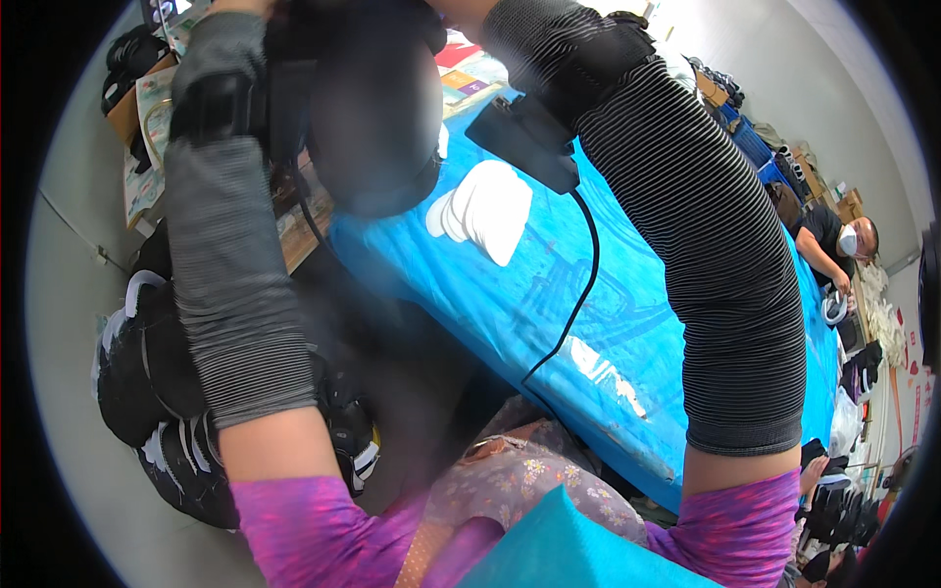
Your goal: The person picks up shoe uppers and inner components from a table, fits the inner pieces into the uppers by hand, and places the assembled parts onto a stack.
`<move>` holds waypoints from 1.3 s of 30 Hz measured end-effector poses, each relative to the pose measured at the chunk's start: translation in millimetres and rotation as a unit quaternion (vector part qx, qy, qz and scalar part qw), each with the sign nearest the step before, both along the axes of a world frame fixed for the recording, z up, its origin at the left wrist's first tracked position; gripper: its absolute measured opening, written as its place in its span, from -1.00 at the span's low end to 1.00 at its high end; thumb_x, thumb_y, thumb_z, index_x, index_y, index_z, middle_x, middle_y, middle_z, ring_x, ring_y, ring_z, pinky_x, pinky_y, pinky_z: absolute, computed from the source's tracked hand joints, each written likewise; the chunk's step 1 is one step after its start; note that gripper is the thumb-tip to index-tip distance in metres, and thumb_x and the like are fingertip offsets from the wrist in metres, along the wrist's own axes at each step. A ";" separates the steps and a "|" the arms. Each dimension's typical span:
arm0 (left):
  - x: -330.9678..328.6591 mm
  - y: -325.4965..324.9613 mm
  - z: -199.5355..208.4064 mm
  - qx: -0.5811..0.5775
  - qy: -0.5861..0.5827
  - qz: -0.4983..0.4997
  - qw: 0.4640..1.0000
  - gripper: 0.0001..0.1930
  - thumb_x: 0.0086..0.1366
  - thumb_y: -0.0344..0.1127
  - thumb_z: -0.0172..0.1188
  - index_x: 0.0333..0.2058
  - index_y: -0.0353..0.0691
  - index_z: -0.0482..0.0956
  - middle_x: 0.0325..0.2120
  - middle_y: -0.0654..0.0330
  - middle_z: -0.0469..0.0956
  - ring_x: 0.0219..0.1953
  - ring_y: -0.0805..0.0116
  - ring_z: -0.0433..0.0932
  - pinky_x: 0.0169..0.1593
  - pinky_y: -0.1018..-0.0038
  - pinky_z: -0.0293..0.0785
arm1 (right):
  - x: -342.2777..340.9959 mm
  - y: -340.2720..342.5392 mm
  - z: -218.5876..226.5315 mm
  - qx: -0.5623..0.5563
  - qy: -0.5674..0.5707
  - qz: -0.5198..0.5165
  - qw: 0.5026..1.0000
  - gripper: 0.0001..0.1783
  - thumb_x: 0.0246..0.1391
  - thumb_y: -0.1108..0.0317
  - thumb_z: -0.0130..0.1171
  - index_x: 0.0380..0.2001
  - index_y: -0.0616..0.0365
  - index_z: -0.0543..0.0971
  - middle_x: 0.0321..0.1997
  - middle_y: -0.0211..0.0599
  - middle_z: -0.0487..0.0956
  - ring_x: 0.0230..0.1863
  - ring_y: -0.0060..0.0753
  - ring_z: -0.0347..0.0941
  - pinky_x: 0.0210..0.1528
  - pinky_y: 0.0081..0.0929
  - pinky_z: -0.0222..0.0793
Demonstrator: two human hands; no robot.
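Observation:
Both my arms are raised, in striped grey and black sleeves. Only the edge of my left hand [240,5] shows at the top of the view, and a sliver of my right hand [463,12] beside it; the fingers of both are hidden. Between them, very close, looms a blurred dark rounded thing [377,118] whose kind I cannot make out. Whether either hand holds it does not show. Below it, a fanned stack of white insole-shaped pieces [485,211] lies on the blue-covered table [529,323].
A black device [524,137] with a hanging cable [593,255] sits by my right forearm. Black bundles with white parts [167,392] are piled at the left. At the far right, another person [833,240] in a dark top handles a white curved piece [834,309].

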State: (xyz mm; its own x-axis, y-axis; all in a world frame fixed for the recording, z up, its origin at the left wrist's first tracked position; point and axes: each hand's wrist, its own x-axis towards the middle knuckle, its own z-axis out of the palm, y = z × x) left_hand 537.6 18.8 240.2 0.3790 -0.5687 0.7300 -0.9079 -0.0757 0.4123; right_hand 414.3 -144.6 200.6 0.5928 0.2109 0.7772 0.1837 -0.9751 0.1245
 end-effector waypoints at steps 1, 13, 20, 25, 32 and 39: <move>19.9 5.7 -7.6 0.154 -0.052 -0.005 0.987 -0.71 0.21 -0.26 0.13 -0.17 -0.29 0.66 -0.20 0.03 0.63 -0.20 0.28 0.61 -0.12 0.35 0.50 | 11.2 7.0 0.3 -0.001 0.037 0.007 0.999 -0.69 0.15 0.41 0.07 -0.11 0.44 0.42 -0.11 0.21 0.51 -0.08 0.13 0.52 -0.02 -0.23 0.45; 70.0 -49.3 -27.8 0.326 -0.003 0.023 0.945 -0.75 0.27 -0.23 0.09 -0.37 -0.20 0.72 -0.38 0.12 0.70 -0.29 0.28 0.64 -0.14 0.36 0.50 | 76.6 -50.7 -42.2 -0.154 0.008 -0.109 0.982 -0.80 0.05 0.53 0.08 -0.24 0.40 0.53 -0.21 0.15 0.61 -0.07 0.04 0.58 -0.08 -0.18 0.53; 165.8 -30.0 -60.5 0.359 -0.674 0.307 0.567 -0.76 0.21 -0.34 -0.01 -0.50 -0.11 0.67 -0.37 0.05 0.68 -0.27 0.17 0.65 -0.18 0.27 0.49 | 43.7 30.5 -55.3 0.093 0.069 -0.108 0.987 -0.72 0.13 0.43 -0.06 -0.15 0.31 0.53 -0.18 0.14 0.61 -0.19 0.09 0.60 -0.17 0.02 0.50; 102.4 -79.2 -70.8 0.131 -0.010 -0.011 0.991 -0.70 0.33 -0.22 0.13 -0.13 -0.33 0.62 -0.36 0.05 0.62 -0.27 0.21 0.57 -0.08 0.43 0.45 | -70.2 -14.5 -126.2 0.021 -0.151 -0.010 0.988 -0.74 0.32 0.34 -0.10 -0.13 0.31 0.48 -0.39 0.03 0.56 -0.28 0.02 0.55 -0.16 -0.19 0.48; 36.0 2.8 -65.9 -0.343 0.081 0.004 0.936 -0.41 0.38 0.05 0.11 0.05 -0.47 0.45 -0.04 0.00 0.57 -0.05 0.32 0.57 0.10 0.42 0.39 | -396.7 -23.4 -171.1 0.267 0.415 -0.029 0.869 -0.44 0.29 0.12 0.12 0.28 0.10 0.34 0.41 -0.02 0.23 0.38 -0.05 0.23 0.32 -0.24 0.25; -233.9 -40.5 -224.1 -0.020 -0.084 -0.041 0.995 -0.80 0.34 -0.21 0.19 -0.27 -0.24 0.55 -0.34 0.03 0.55 -0.30 0.10 0.57 -0.19 0.37 0.48 | -602.9 -45.2 -216.8 0.603 0.366 -0.220 0.673 -0.57 0.24 0.19 0.19 0.09 0.19 0.53 0.01 -0.25 0.61 0.04 -0.39 0.52 0.03 -0.42 0.46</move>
